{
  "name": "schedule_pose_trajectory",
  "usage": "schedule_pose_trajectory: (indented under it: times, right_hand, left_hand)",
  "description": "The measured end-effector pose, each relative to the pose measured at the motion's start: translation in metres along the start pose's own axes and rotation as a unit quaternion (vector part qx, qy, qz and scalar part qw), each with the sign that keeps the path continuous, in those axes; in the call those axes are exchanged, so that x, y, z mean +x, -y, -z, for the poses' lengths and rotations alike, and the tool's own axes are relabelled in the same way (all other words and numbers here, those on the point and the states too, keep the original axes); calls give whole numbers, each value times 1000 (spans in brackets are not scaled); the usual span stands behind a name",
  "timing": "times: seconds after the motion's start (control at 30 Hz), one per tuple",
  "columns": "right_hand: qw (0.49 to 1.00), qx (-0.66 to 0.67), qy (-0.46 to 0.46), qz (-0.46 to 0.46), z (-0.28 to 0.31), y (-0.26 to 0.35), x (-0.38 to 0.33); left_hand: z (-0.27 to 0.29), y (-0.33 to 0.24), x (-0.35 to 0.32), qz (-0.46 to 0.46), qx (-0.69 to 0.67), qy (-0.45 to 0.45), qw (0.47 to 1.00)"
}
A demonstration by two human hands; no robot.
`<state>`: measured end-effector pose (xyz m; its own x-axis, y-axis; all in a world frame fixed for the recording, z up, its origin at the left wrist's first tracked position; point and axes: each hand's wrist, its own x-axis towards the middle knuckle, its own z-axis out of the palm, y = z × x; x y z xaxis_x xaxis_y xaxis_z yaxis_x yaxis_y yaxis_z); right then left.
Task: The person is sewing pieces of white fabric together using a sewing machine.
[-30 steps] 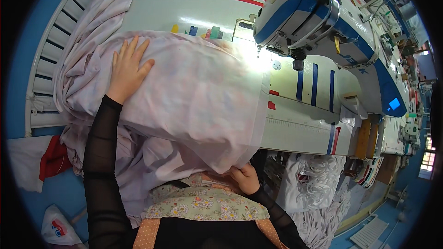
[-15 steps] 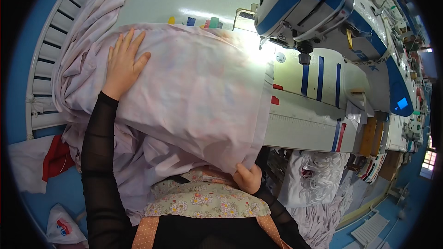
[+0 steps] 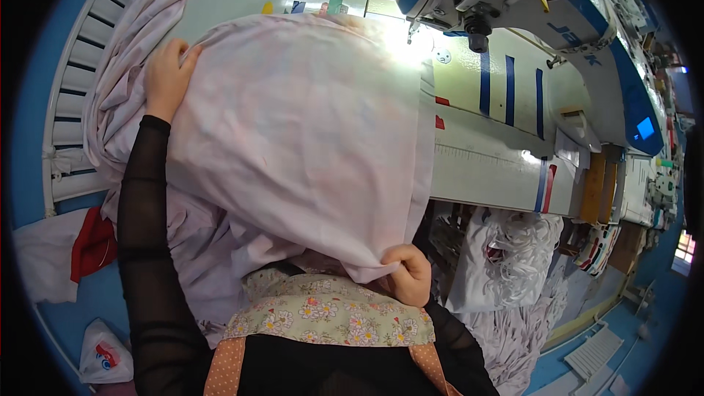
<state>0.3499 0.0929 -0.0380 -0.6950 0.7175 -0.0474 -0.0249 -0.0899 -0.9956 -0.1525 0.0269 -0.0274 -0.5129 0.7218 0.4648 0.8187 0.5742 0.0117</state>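
A wide piece of pale pinkish fabric (image 3: pixel 308 139) lies over the sewing machine's bed and hangs down toward my lap. My left hand (image 3: pixel 167 79) is closed on the fabric at its far left side, with fingers curled and fingertips partly hidden in the folds. At the near right corner my right hand (image 3: pixel 411 273) pinches the fabric's edge and holds it up off the bed. The fabric's right edge, with a folded strip, runs up to the lit needle area of the sewing machine (image 3: pixel 477 0). Glare hides how the cloth sits at the needle.
White slatted rails (image 3: pixel 70 114) curve along the left, with more bunched fabric against them. A ruler strip (image 3: pixel 484 150) runs along the bed's front. Below it hangs a bundle of white strips (image 3: pixel 506 264). A white plastic bag (image 3: pixel 105 352) lies at lower left.
My left hand went from lying flat on the fabric to gripping it, slightly farther left. My right hand shifted slightly right and up, raising the corner. The fabric now bulges more.
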Motion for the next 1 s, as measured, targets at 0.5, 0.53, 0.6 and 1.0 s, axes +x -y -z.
schedule_pose_trajectory:
  times: [0.5,0.53,0.6,1.0]
  right_hand:
    - [990,92,43,-98,-11,-18,-11]
    - [996,10,67,-55,-12,-22,-10]
    - [980,-158,105,67,-10,-23,-5]
    - [947,-208,192,154,-20,-3,8]
  left_hand:
    - [23,-17,96,-104,10,-12,994]
    - [0,-5,76,-79,28,33,996]
    - [-20,-1,53,-32,18,58,998]
    - [114,-234,-146,-106,-530,355,763]
